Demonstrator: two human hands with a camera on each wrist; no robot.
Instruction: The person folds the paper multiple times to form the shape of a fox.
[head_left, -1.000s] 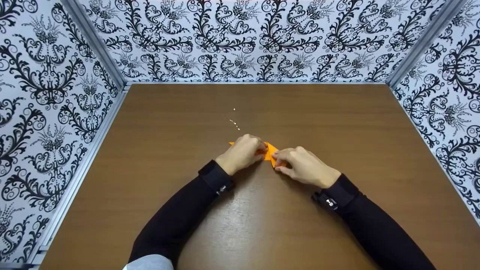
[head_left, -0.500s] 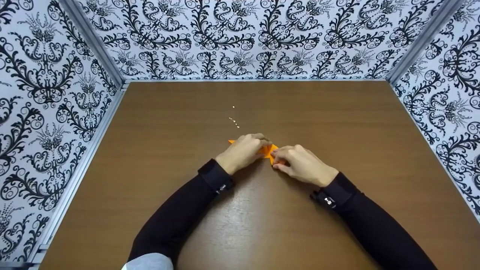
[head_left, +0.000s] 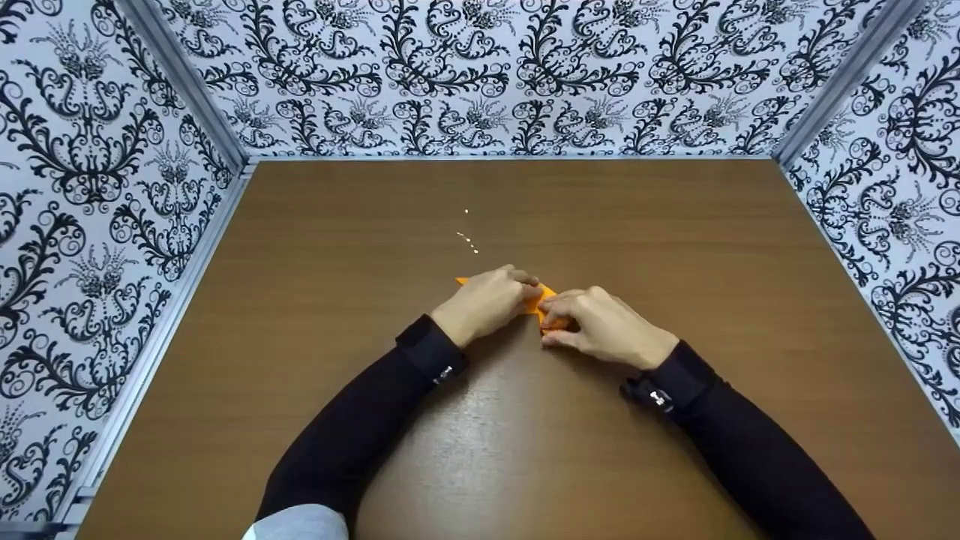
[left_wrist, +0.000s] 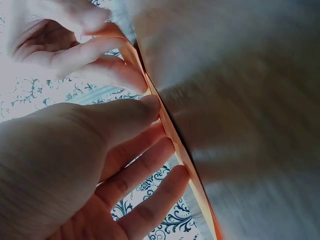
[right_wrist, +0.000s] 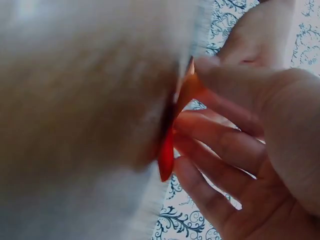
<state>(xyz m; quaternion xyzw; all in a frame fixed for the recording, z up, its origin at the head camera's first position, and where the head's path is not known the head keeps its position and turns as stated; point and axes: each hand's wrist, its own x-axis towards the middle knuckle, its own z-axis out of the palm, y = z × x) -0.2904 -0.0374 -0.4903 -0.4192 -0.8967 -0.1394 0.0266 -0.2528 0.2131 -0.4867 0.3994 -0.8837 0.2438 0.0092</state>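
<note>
A piece of folded orange paper point(head_left: 532, 304) lies on the table near its middle, mostly covered by both hands. One pointed corner sticks out beyond the left hand point(head_left: 489, 301). That hand rests on the paper, and in the left wrist view its fingertips press along the paper's flat edge point(left_wrist: 196, 182). The right hand point(head_left: 606, 327) pinches the paper's right part between thumb and fingers. From the right wrist, a raised orange fold point(right_wrist: 187, 90) shows by the thumb, with the other fingertips touching the paper behind it.
The brown wooden table point(head_left: 337, 225) spans the view. Small bright specks point(head_left: 468, 240) show on it beyond the hands. Patterned black-and-white panels point(head_left: 465, 82) stand at the back and both sides, joined by grey metal posts point(head_left: 187, 82).
The left fingers have shifted slightly right across the paper and now lie flatter on it. The right thumb has moved a little lower and apart from the fingers. The view has tilted slightly.
</note>
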